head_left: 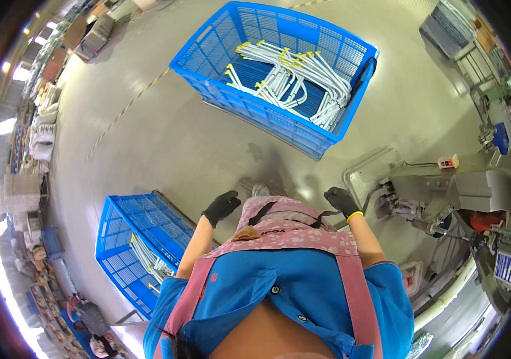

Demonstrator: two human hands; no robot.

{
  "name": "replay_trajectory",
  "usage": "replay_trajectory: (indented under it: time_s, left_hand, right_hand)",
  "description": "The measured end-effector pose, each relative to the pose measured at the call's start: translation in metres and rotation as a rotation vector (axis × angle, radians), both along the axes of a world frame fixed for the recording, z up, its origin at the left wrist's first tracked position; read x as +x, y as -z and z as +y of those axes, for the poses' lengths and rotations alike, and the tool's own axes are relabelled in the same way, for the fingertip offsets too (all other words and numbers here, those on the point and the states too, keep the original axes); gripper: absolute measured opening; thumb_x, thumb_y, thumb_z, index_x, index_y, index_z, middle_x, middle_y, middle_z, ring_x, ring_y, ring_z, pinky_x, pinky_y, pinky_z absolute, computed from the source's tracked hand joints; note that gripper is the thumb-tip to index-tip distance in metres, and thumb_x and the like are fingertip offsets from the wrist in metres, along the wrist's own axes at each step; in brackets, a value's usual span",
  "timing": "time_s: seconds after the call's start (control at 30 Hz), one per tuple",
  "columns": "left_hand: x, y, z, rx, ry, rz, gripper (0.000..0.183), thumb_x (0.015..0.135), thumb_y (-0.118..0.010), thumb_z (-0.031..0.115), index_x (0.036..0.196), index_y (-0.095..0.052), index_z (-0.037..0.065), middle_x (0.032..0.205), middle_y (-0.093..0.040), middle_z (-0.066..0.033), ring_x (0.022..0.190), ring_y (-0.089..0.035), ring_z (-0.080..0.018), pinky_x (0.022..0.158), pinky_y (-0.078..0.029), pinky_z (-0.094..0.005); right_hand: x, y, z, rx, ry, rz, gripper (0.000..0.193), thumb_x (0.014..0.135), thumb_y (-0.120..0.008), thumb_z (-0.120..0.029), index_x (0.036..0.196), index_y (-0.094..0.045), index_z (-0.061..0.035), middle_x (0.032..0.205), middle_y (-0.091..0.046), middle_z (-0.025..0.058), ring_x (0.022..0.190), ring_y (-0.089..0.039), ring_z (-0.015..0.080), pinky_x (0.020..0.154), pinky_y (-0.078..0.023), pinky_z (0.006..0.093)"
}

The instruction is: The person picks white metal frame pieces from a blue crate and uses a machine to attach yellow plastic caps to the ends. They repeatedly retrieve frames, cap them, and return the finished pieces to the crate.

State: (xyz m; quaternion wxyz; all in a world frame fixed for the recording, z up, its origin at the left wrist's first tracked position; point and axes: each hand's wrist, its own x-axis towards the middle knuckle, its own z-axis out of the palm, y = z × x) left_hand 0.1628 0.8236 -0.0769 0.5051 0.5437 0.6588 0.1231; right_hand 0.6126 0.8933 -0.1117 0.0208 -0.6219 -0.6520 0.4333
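Note:
My left hand (222,207), in a dark glove, hangs beside my pink flowered apron (339,242) with its fingers loosely curled and nothing visible in them. On the other side of the apron, my right hand (342,201) wears a dark glove with a yellow cuff. Its fingers are curled in too, close to a dark apron strap, and I see nothing in them. Ahead on the floor stands a large blue crate (267,109). Inside it lie several bent white tubes (279,70) with yellow ends. Neither hand touches the crate.
A second blue crate (125,210) at my left holds more white tubes (143,254). Close on my right is a grey machine (485,190) with a small control box with a red button (448,162). Stacked goods (23,192) line the far left.

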Motion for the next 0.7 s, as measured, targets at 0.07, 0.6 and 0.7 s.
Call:
replay_trajectory:
  time_s: [0.07, 0.6, 0.7]
  left_hand:
    - [0.006, -0.018, 0.045, -0.113, -0.039, -0.048, 0.04, 0.086, -0.061, 0.03, 0.117, -0.056, 0.005, 0.089, -0.067, -0.0158, 0.076, -0.064, -0.0229, 0.068, -0.051, -0.0337]
    - [0.181, 0.117, 0.464, 0.001, 0.611, -0.034, 0.04, 0.083, -0.058, 0.031, 0.113, -0.059, 0.005, 0.093, -0.066, -0.021, 0.085, -0.064, -0.0345, 0.075, -0.05, -0.043]
    - [0.206, 0.193, 0.502, -0.067, 0.713, 0.144, 0.044, 0.081, -0.061, 0.033, 0.113, -0.058, 0.003, 0.1, -0.065, -0.0199, 0.093, -0.063, -0.0344, 0.081, -0.049, -0.0422]
  right_hand:
    - [-0.003, 0.002, 0.022, 0.033, 0.081, 0.039, 0.038, 0.081, -0.057, -0.045, 0.091, -0.065, -0.0089, 0.088, -0.066, 0.0177, 0.089, -0.063, 0.0363, 0.078, -0.048, 0.045]
    - [0.01, 0.048, 0.24, -0.212, 0.57, -0.312, 0.057, 0.084, -0.055, -0.043, 0.117, -0.047, 0.0025, 0.101, -0.062, 0.0284, 0.094, -0.061, 0.0417, 0.08, -0.048, 0.0504]
    - [0.002, 0.06, 0.253, -0.262, 0.621, -0.386, 0.048, 0.085, -0.055, -0.043, 0.102, -0.047, 0.0018, 0.091, -0.064, 0.0271, 0.082, -0.063, 0.0433, 0.073, -0.05, 0.0517]
